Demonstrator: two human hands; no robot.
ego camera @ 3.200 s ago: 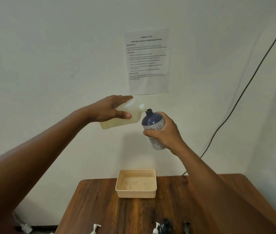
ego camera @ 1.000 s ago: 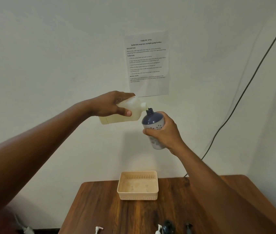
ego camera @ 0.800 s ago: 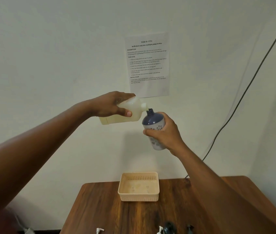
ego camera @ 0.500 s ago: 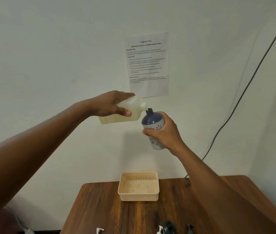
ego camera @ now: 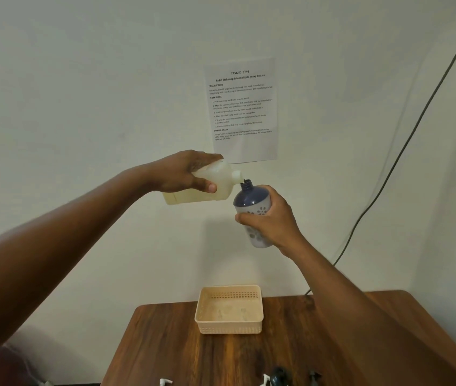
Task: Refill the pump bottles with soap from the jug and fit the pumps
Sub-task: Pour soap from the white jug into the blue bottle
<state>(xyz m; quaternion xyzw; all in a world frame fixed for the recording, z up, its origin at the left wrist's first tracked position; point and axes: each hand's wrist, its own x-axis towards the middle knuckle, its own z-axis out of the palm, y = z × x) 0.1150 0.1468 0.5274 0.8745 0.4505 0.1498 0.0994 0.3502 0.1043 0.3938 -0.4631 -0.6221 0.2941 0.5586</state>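
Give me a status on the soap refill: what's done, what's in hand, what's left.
Done: nothing looks finished; the basket holds no bottles. In hand: the left hand tips the jug so its spout meets the open neck of the blue bottle, gripped by the right hand. Left: this bottle needs a pump, and pump parts lie at the table's near edge.

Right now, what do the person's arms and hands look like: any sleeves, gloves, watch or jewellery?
Both forearms are bare as far as the head view shows; no sleeve edge appears. The left hand and right hand wear no gloves. No watch, bracelet or ring is visible on the sides that show. Upper arms are out of view.
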